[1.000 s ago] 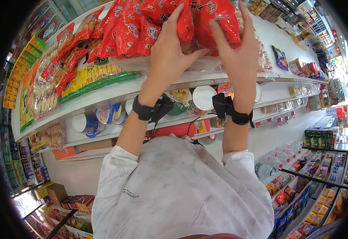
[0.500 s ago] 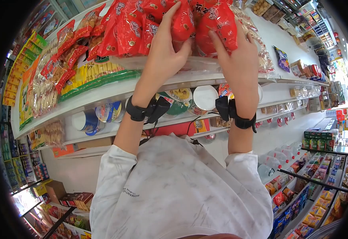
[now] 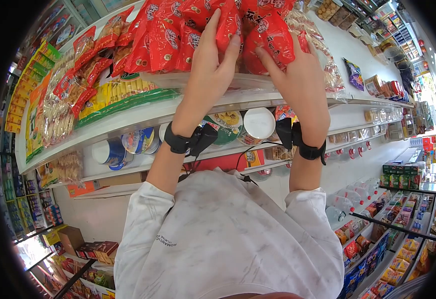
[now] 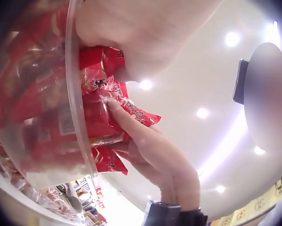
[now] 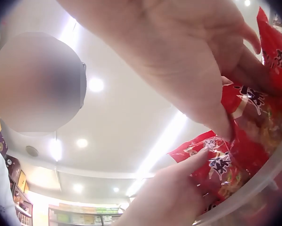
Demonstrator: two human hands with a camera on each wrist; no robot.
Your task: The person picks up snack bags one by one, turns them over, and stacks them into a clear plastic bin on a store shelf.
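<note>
Red plastic snack packets with dark lettering fill a clear plastic tub point(image 4: 74, 94) at the front of the white shelf. My left hand point(image 3: 212, 70) holds one red packet point(image 3: 229, 30) between thumb and fingers, over the tub's front. Close to its right, my right hand point(image 3: 302, 77) grips another red packet point(image 3: 274, 42), its thumb on the near face and its other fingers mostly hidden behind. In the right wrist view the left hand point(image 5: 164, 197) shows below, its thumb against a packet point(image 5: 221, 167) at the tub's rim.
Loose red packets point(image 3: 109, 32) and bagged yellow sticks point(image 3: 115, 97) lie left of the tub. Bagged snacks point(image 3: 323, 55) stand right of it, then a purple packet point(image 3: 353, 74). Round tubs point(image 3: 259, 123) sit on the shelf below, under the shelf's front edge point(image 3: 258, 95).
Both hands stay among the packets. The right hand has shifted slightly right and lower, its packet tilting. The packet at the left hand has turned, and the left thumb now lies on its side.
</note>
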